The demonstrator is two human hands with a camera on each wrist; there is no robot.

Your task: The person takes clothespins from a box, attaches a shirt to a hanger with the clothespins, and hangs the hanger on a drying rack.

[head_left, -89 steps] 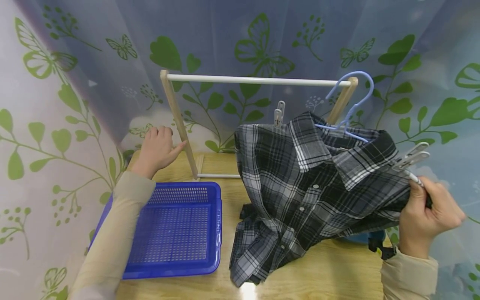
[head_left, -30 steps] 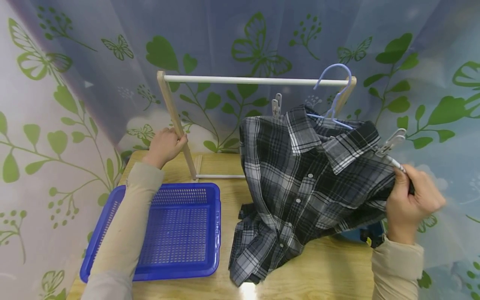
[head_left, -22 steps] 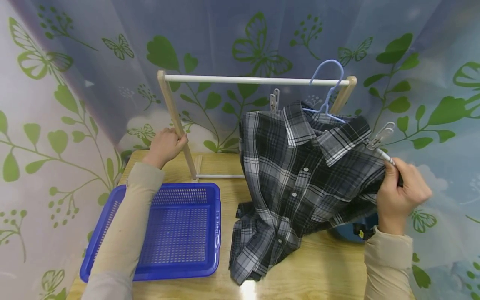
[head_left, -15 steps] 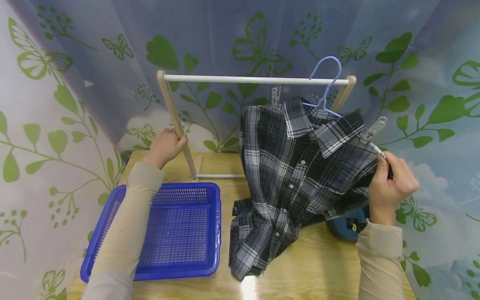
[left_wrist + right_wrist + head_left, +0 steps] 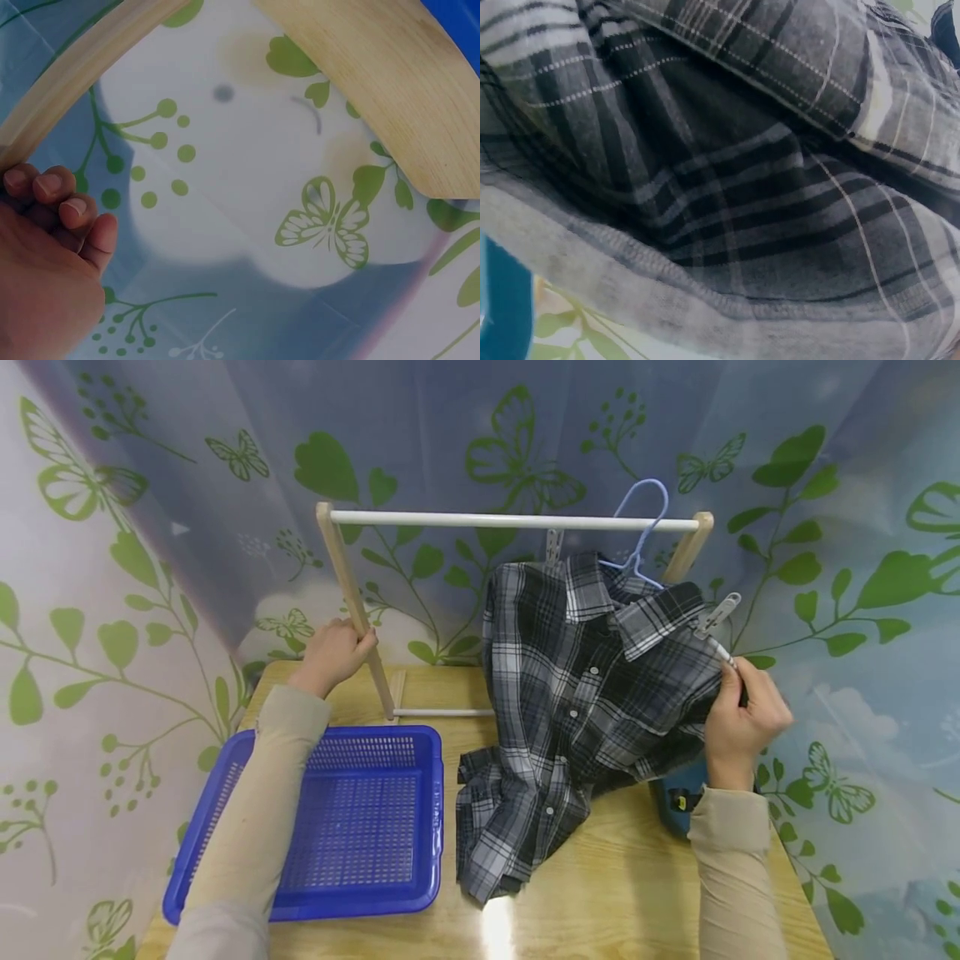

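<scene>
Head | left hand [image 5: 333,653] grips wooden post [image 5: 354,610] | right hand [image 5: 738,714] clutches plaid shirt [image 5: 592,693]

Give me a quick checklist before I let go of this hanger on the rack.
1. Hanger hook over the white rail: cannot tell, it overlaps the rail but seating is unclear.
2. Left hand steadying the rack post: ok.
3. Right hand has a grip on the hanger end: ok.
4. Plaid shirt hanging free: not ok, its hem lies bunched on the table.
5. Blue basket out of the shirt's way: ok.
</scene>
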